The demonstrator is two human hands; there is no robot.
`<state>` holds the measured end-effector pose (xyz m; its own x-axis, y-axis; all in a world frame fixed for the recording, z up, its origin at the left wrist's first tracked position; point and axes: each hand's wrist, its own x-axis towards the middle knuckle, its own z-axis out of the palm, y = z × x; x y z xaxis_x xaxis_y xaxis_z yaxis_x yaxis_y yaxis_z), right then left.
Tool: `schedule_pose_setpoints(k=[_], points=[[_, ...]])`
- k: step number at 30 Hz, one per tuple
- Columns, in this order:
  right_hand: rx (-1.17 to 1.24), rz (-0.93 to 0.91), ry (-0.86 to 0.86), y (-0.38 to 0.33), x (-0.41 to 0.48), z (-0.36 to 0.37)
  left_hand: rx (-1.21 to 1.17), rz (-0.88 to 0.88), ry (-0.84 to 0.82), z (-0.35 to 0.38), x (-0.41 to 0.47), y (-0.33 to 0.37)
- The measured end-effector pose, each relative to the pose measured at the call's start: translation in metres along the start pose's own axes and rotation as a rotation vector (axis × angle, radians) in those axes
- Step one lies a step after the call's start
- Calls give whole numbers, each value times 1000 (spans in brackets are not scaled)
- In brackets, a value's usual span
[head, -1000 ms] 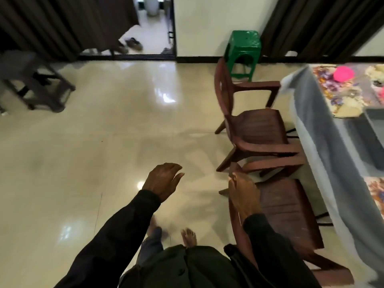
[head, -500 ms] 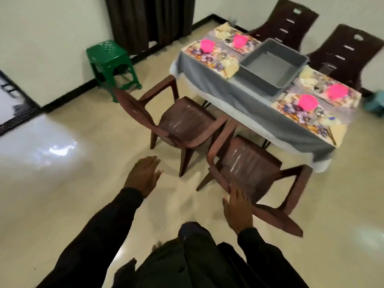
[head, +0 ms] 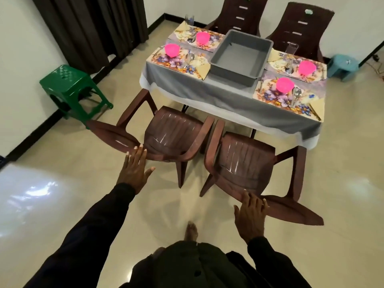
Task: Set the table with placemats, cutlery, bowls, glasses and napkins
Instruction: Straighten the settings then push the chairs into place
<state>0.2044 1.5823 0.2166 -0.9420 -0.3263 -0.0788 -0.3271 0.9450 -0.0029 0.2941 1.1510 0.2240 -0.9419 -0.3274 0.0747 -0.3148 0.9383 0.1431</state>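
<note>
The table [head: 207, 88] wears a grey cloth and carries several floral placemats [head: 176, 59], each with a pink bowl [head: 285, 84], cutlery [head: 296, 96] and a yellow napkin [head: 316, 107]. Glasses [head: 292, 49] stand at the two far settings. A grey tub [head: 241, 57] sits in the table's middle. My left hand [head: 135, 169] is flat with straight fingers, its tips at the backrest of the left brown chair [head: 170, 129]. My right hand [head: 250, 217] is spread, its fingers resting on the backrest of the right brown chair [head: 245, 161]. Both hands hold nothing.
Two more brown chairs [head: 299, 30] stand behind the table by the wall. A green stool [head: 70, 88] is at the left beside dark curtains [head: 93, 28]. A light blue stool [head: 344, 66] stands at the far right. My bare foot [head: 191, 230] is on the glossy floor.
My view has swung right from the open floor to face the table squarely. Both hands have come forward to the backrests of the two near chairs.
</note>
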Motion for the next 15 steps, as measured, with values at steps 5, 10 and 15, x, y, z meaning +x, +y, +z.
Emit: schedule_pose_setpoints(k=[5,10,15], points=[[-36,23,12,0,0,5,55,44,-105,17,24,-27],[-22,30,40,-1,7,6,111,127,-71,22,43,-30],[-32,56,55,-4,10,7,90,134,-62,28,48,-32]])
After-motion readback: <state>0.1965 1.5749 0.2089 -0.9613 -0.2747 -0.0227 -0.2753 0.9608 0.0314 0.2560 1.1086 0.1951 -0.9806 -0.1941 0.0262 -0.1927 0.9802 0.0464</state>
